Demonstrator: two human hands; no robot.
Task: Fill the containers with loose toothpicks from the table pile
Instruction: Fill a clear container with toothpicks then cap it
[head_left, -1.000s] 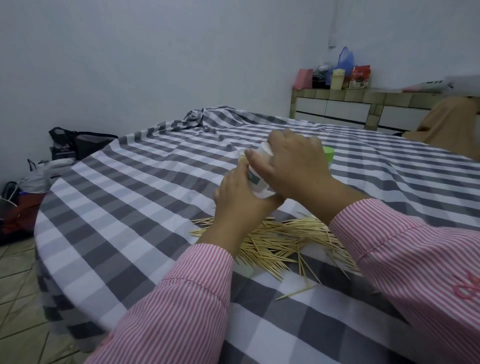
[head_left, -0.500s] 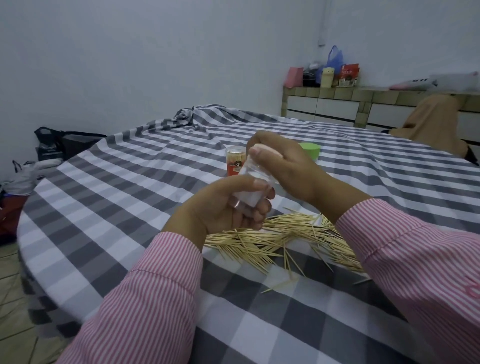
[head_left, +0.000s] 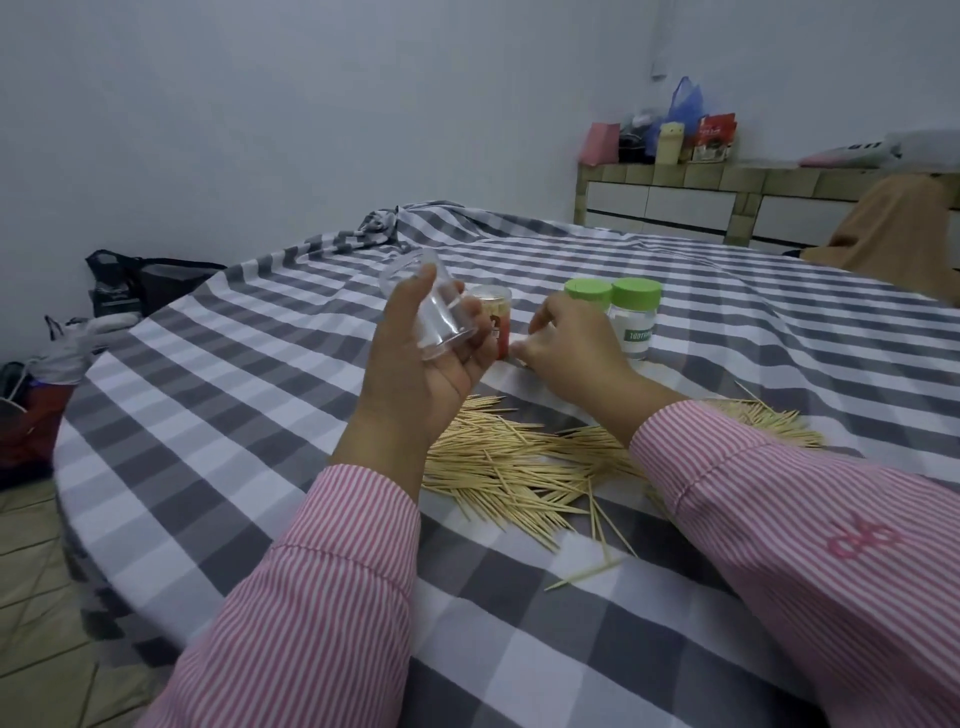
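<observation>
The left hand (head_left: 421, 364) is raised above the bench (head_left: 218, 441), its fingers (head_left: 470, 312) and thumb curled round a clear plastic container (head_left: 426, 312) that lies tilted in the palm, its open mouth pointing up and away toward the far left. The container looks empty. The right hand (head_left: 566, 348) is low over the checked cloth, just in front of two green-capped containers (head_left: 618, 317) that stand upright side by side; its fingers are bent and drawn together near the cloth, but whether they pinch anything cannot be told from this angle. Between the two hands stands a small container with a red label (head_left: 496, 327), upright, partly hidden behind the left hand's fingertips. The pile of loose toothpicks (head_left: 519, 467) lies spread on the bench beneath and between the wrists, reaching out past the right sleeve (head_left: 779, 519) toward the right. A single toothpick (head_left: 584, 574) lies apart from the pile, nearer the person. Both sleeves are pink-and-white striped. At the far wall a low cabinet (head_left: 675, 202) carries bags and packets, and dark bags (head_left: 145, 280) sit on the floor to the left.
</observation>
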